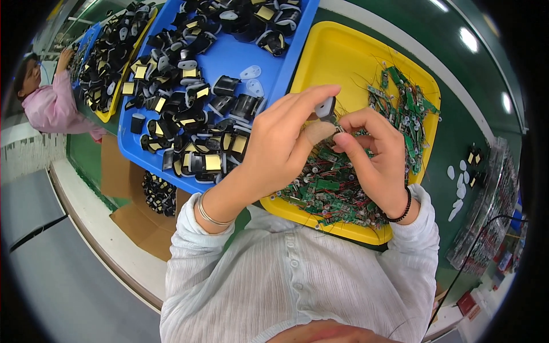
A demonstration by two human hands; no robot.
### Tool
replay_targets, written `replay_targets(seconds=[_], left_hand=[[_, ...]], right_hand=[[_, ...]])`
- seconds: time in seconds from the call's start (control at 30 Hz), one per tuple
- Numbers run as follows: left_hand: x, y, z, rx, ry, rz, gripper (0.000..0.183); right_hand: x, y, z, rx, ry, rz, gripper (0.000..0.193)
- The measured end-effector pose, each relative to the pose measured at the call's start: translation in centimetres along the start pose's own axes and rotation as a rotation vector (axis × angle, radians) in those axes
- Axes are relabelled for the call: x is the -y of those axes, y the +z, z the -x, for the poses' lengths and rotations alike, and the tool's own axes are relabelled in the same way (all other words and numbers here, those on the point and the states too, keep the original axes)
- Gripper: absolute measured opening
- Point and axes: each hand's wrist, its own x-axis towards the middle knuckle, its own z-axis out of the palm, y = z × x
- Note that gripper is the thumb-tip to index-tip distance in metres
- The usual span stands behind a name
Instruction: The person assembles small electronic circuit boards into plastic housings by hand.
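Note:
Above the yellow tray (pixel 320 51) my two hands meet. My left hand (pixel 277 140) is closed around a small black plastic housing with a pale grey oval end (pixel 325 107), mostly hidden behind the fingers. My right hand (pixel 378 157) pinches a small circuit board (pixel 339 129) at the edge of that housing; the fingertips cover most of it. Below and beyond the hands, many green circuit boards (pixel 329 183) with thin wires lie heaped in the yellow tray. On the left, a blue tray (pixel 229 57) holds many black housings (pixel 191 117), some bearing cream-coloured pads.
Another yellow tray of black parts (pixel 117 54) stands at the far left, near a person in pink (pixel 54 106). An open cardboard box (pixel 137 226) with more black parts is low on the left. Loose pale ovals (pixel 461 186) and a clear-wrapped stack (pixel 486 206) lie at right.

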Motion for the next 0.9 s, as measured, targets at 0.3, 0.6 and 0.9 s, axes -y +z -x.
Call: replay_targets(seconds=[0.3,0.6,0.9], left_hand=[[5.8,-6.3,0.8,-0.222,-0.300,-1.177,0.043],[4.7,-5.7,-0.1,-0.028,-0.419,-1.310,0.034],[2.6,-5.0,-0.7,-0.228,-0.397,-0.766,0.032]], right_hand=[[-1.8,-6.6,-9.4,0.069,-0.324,0.794,0.013],[-16.8,-16.4,-20.6,-0.125,-0.098,1.264,0.014],[-3.4,-7.3,-9.4,0.124,-0.430,0.793,0.016]])
